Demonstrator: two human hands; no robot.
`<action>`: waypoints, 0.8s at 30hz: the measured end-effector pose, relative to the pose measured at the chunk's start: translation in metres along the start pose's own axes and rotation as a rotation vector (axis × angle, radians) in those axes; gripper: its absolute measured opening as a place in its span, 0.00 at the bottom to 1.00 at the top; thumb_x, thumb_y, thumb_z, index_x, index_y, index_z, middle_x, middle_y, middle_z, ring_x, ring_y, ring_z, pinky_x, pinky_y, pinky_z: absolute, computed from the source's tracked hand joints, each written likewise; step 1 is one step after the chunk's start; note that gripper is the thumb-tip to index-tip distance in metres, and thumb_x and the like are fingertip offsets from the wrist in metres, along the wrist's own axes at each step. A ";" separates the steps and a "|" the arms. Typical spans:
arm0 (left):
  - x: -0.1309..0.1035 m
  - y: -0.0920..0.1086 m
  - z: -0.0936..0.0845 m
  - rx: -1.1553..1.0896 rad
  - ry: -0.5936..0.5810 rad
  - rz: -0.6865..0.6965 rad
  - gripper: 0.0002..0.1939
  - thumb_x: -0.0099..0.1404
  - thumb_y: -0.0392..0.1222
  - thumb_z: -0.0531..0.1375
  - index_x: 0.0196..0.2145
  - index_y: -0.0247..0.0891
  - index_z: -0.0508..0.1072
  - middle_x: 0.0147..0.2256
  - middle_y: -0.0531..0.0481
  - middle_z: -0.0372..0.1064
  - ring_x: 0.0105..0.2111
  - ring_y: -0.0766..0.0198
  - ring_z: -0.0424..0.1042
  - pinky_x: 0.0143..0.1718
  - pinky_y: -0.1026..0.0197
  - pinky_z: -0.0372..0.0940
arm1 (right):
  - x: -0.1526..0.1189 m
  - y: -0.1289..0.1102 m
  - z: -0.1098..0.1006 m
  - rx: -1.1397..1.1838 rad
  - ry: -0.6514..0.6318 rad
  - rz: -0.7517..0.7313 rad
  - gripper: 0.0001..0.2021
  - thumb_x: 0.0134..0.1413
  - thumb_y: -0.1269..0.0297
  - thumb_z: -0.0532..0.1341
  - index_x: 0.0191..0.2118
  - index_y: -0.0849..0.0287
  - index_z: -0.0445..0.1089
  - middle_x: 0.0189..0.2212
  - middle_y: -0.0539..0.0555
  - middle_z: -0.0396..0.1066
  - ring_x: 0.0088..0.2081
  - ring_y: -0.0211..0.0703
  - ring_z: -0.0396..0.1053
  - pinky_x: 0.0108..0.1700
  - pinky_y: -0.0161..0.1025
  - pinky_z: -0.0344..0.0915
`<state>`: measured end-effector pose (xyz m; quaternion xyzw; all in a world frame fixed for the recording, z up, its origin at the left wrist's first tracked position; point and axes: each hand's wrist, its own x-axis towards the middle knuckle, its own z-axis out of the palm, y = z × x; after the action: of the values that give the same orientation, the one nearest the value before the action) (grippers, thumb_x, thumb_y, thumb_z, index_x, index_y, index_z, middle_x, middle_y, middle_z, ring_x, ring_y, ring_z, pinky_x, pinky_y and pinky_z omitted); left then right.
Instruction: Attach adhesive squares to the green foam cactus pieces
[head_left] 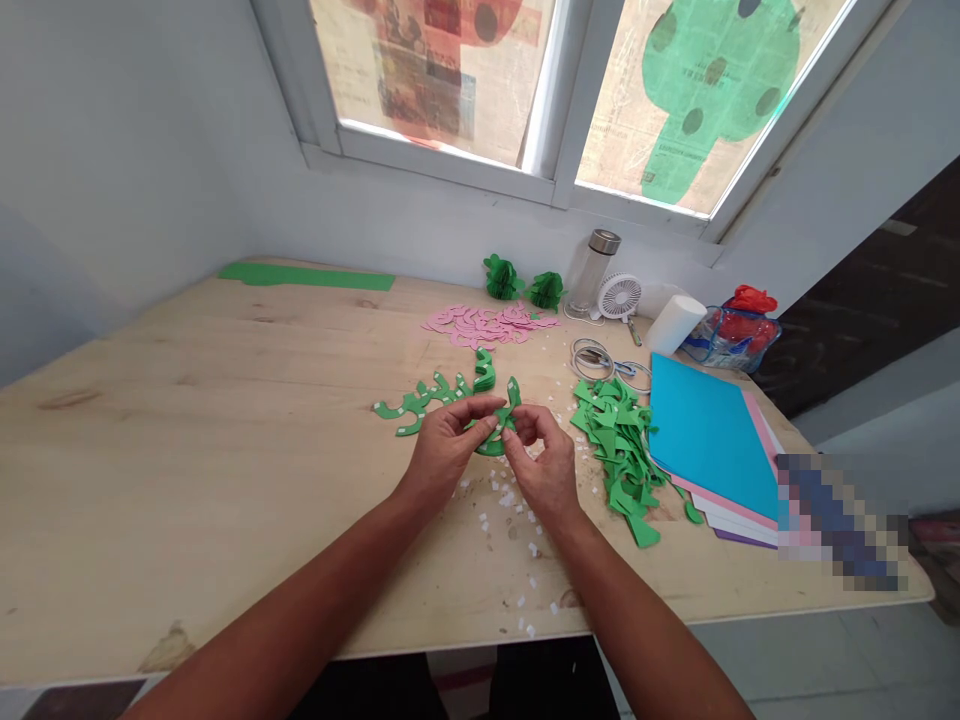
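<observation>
Between my two hands is a curved green paper piece (513, 391) with small white patches on it. My left hand (448, 443) pinches its left side, and my right hand (546, 462) grips it from the right with thumb and fingers together. Just left of my hands lie several curved green cutouts (412, 404) with white patches. A small folded green stack (484, 371) rests beyond my fingers. Tiny white paper bits (507, 497) are scattered on the table below my hands.
On the wooden table (187, 430), green scraps (619, 450), scissors (626, 369), tape rings (592, 359) and coloured sheets (709, 430) lie right. Pink cutouts (487, 325), green paper ornaments (502, 278), a bottle (589, 274) and a fan (619, 296) are behind. A green strip (307, 276) lies back left.
</observation>
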<state>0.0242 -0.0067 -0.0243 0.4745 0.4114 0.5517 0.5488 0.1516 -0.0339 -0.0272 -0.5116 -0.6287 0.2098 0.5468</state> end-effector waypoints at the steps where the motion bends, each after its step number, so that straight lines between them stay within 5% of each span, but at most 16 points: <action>1: 0.000 0.000 0.000 0.004 0.000 -0.002 0.16 0.49 0.45 0.68 0.36 0.37 0.80 0.40 0.44 0.77 0.41 0.53 0.74 0.45 0.53 0.68 | 0.000 0.000 0.000 0.004 0.001 0.001 0.08 0.49 0.67 0.59 0.38 0.58 0.67 0.26 0.48 0.66 0.27 0.37 0.64 0.30 0.34 0.63; 24: -0.001 0.005 0.000 0.015 -0.005 -0.009 0.18 0.48 0.46 0.69 0.37 0.37 0.80 0.41 0.44 0.77 0.44 0.50 0.74 0.47 0.52 0.68 | 0.001 -0.001 -0.002 0.016 -0.032 -0.019 0.09 0.50 0.67 0.59 0.39 0.58 0.68 0.27 0.49 0.67 0.28 0.37 0.64 0.31 0.34 0.64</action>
<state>0.0231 -0.0085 -0.0195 0.4784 0.4161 0.5449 0.5487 0.1529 -0.0336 -0.0253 -0.4976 -0.6406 0.2177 0.5428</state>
